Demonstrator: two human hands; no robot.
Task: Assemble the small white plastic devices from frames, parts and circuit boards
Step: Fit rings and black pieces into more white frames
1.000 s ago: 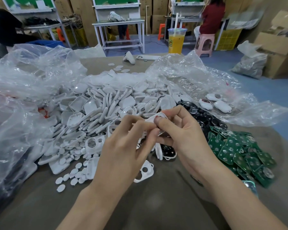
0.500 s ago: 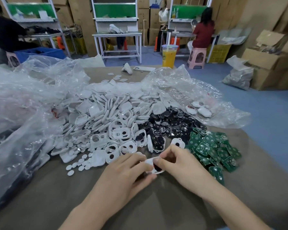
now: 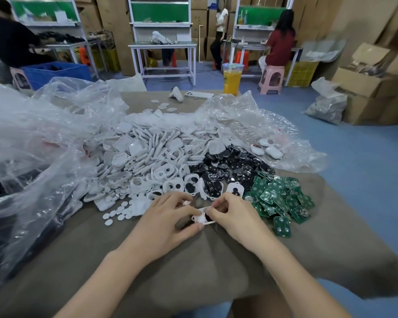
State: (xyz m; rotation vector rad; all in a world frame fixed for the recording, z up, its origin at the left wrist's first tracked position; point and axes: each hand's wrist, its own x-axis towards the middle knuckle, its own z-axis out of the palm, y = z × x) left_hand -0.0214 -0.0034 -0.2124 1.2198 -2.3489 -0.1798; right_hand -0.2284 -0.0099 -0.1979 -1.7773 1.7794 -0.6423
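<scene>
The left hand and right hand are both shown pinching one white frame, held close to the table near its front edge, with something dark showing inside it. Three finished devices can be counted on a clear bag toward the right edge, so the task is judged barely begun. Heaps of white shells, black parts and green boards, too many to count, are left across the middle.

Well beyond the fingers stand white workbenches against stacked cardboard boxes, blue floor to their right.
</scene>
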